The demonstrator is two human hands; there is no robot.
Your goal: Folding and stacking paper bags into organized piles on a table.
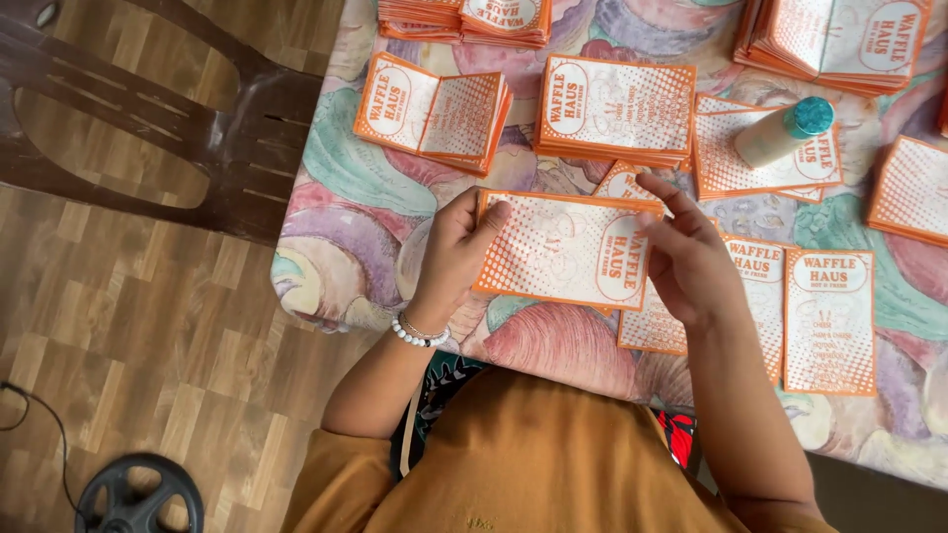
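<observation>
Left hand (449,252) and right hand (686,259) pinch opposite short ends of orange-white card (563,247) above table (346,227). We judge card light, thin, bendable; edge grip suits.

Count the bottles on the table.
1. A pale bottle with a teal cap lies tilted on the orange-and-white printed sheets, beyond the right hand. The left hand and right hand hold another sheet. More could sit outside the frame.
</observation>
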